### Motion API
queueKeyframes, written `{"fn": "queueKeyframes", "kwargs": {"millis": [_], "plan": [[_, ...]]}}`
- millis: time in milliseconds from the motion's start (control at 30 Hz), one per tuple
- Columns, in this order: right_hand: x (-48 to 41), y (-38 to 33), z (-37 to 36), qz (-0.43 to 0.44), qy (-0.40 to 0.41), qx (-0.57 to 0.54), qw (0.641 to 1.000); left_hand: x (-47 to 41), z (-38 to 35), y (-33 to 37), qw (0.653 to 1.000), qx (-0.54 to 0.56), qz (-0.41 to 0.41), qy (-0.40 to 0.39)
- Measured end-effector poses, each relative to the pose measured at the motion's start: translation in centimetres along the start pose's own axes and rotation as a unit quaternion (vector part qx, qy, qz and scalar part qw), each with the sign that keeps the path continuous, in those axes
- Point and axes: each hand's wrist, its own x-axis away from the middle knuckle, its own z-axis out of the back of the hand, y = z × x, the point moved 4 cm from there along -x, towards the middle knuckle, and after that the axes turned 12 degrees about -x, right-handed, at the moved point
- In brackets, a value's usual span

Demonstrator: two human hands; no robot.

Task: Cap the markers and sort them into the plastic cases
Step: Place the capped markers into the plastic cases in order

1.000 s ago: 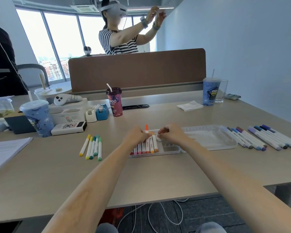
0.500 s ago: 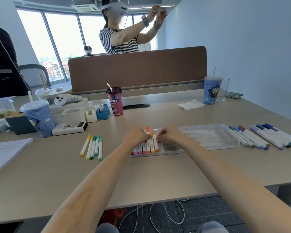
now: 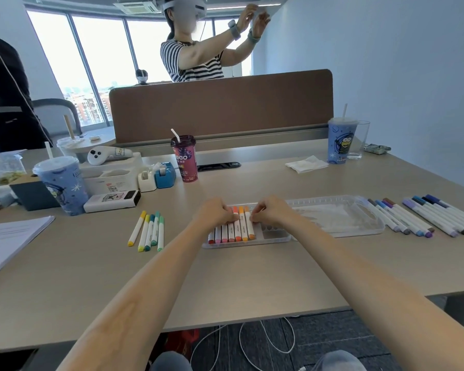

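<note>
A clear plastic case point(image 3: 275, 239) lies in front of me with a row of red, pink and orange markers point(image 3: 231, 234) capped and side by side. My left hand point(image 3: 214, 212) and right hand point(image 3: 273, 211) sit over the far ends of this row, fingers curled. Their fingertips meet on an orange marker point(image 3: 237, 226) that lies in the row. A second clear case point(image 3: 370, 231) stands empty just to the right. Several yellow and green markers point(image 3: 149, 231) lie loose on the left. Several blue and purple markers point(image 3: 423, 219) lie loose on the right.
Behind the cases stand a purple drink cup point(image 3: 184, 159), tape dispensers point(image 3: 158, 176), a white organiser point(image 3: 110, 175) and a blue cup point(image 3: 63, 184). Another blue cup point(image 3: 340, 141) and a napkin point(image 3: 306, 164) are at the back right. Papers point(image 3: 8, 236) lie at left. A person stands beyond the divider.
The orange marker that stood tilted up between my hands has come down flat into the row. Both hands stayed over the case.
</note>
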Motion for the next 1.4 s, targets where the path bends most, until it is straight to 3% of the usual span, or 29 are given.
{"fn": "queueKeyframes", "kwargs": {"millis": [200,433,800,967,1100,1400], "plan": [[0.5,-0.6,0.1,-0.017,-0.015,-0.001,1.000,0.4,0.4,0.2,0.998,-0.003,-0.022,-0.051],[0.6,-0.9,0.0,-0.031,-0.022,0.009,0.999,0.2,0.1,0.6,0.999,-0.011,-0.026,-0.032],[1.1,-1.2,0.1,-0.040,-0.012,-0.007,0.999,0.0,-0.3,1.4,0.990,-0.133,-0.048,0.001],[1.4,-1.4,0.1,-0.047,-0.014,-0.009,0.999,-0.3,-0.1,0.8,0.997,-0.063,-0.043,0.008],[1.6,-1.8,0.5,-0.061,-0.018,0.004,0.998,0.2,0.2,-0.4,0.996,0.010,-0.066,0.064],[1.5,-2.4,-0.1,-0.081,-0.010,0.022,0.996,1.3,-0.2,-1.8,0.991,0.058,-0.071,0.101]]}}
